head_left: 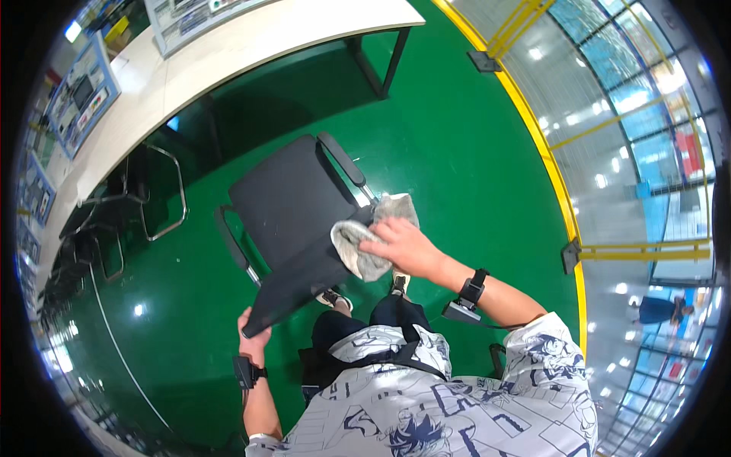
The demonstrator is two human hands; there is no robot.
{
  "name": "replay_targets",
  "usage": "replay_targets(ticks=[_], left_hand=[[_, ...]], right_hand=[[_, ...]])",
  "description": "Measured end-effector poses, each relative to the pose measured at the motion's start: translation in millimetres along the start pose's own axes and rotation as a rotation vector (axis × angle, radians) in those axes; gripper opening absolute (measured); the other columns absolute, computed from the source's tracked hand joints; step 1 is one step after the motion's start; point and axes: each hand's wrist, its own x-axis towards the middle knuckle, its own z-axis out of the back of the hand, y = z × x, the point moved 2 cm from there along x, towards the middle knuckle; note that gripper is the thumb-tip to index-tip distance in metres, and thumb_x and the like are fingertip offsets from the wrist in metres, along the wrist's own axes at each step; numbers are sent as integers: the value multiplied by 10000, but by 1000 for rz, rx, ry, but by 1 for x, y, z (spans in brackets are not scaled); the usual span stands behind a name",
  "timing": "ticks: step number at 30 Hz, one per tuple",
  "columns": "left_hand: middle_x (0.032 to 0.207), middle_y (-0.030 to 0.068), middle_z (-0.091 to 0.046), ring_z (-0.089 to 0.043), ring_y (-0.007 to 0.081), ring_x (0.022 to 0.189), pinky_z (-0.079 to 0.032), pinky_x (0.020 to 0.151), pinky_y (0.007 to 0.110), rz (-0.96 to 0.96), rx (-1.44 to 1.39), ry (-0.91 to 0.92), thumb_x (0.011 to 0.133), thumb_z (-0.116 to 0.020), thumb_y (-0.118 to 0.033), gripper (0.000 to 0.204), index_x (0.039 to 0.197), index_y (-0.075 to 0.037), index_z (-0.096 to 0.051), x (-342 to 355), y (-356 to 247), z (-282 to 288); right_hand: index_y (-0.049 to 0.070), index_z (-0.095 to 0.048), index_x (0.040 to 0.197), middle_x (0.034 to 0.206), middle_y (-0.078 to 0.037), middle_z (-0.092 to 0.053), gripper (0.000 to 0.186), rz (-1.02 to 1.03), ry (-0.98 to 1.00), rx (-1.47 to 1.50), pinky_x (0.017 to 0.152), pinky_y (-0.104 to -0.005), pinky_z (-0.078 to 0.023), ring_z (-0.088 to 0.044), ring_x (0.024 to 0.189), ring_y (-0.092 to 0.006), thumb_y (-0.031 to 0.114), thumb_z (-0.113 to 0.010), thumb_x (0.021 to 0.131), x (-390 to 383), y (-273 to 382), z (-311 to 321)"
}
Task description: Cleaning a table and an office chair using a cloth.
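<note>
A black office chair (293,202) with two armrests stands just ahead of my legs, its backrest (297,278) toward me. My left hand (256,333) is closed round the left end of the backrest's upper edge. At the other end, my right hand (405,247) grips a crumpled grey-white cloth (358,251). The cloth lies against the backrest, and another fold of it sticks out beyond my fingers. My fingertips press into its near side. The part of the backrest under the cloth is hidden.
A long pale table (289,38) curves across the far left, with display boards on it. Chairs with metal frames (183,194) stand along it. Yellow railings (640,250) and a yellow floor stripe (560,186) run down the right. A distant person (661,310) is beyond them.
</note>
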Motion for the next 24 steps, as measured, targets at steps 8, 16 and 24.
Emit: replay_targets(ticks=[8,16,24], left_hand=[[1170,152,-555,-537,258,1046,-466,812,377,-258,-515,-41,908,-346,-505,608,1195,18,-460,-35,64,-27],[1132,145,-542,-535,235,903,-411,854,344,-504,-349,149,877,-349,-617,711,1212,7,-416,-71,120,-122],[1123,70,-542,-544,175,958,-428,885,359,-546,53,-263,934,-491,-284,418,1259,-39,-399,-58,159,-164]], right_hand=[[193,-521,1134,931,-109,-510,486,20,386,166,731,-427,-445,-512,871,-315,143,-661,671,35,-48,-15],[108,-441,1247,1156,-178,-553,474,78,835,603,918,-410,-420,-528,1063,-351,149,-606,805,57,-121,-62],[176,-527,1161,1051,-122,-533,419,138,809,487,879,-399,-404,-494,1021,-336,94,-589,755,48,-172,-130]])
